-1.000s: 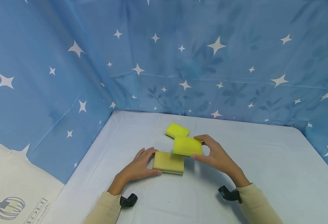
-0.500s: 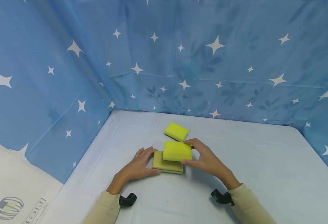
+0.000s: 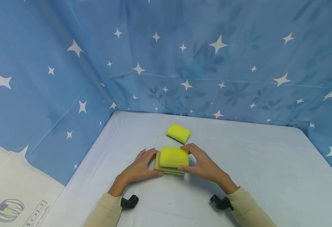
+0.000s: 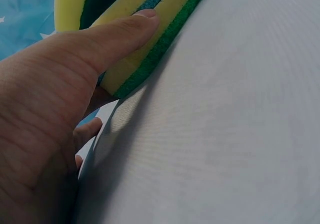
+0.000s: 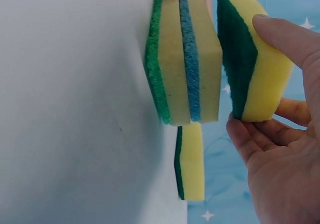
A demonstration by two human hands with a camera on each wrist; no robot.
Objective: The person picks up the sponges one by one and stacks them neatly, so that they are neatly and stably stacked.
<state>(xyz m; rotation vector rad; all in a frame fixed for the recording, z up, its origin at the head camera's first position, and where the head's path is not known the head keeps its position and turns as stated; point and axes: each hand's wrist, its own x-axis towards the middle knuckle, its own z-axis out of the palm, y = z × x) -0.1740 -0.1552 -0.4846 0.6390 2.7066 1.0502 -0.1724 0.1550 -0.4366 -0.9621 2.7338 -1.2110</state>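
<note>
white counter (image 3: pixel 268 164) ending at blue star-print curtain (image 3: pixel 166 56), extending rightward | left hand (image 3: pixel 140 168) gripping yellow rectangular sponge stack (image 5: pixel 185 63) | right hand (image 3: pixel 204 165) pinching green-backed yellow sponge block (image 3: pixel 174 157)

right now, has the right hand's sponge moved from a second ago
Yes, the held sponge has moved left and down in the head view, judged against the far sponge.

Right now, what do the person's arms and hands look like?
Plain beige left sleeve and right sleeve, both long. Small black bent devices at the wrists: left device, right device. The left hand and right hand are ungloved. No cables visible.
</note>
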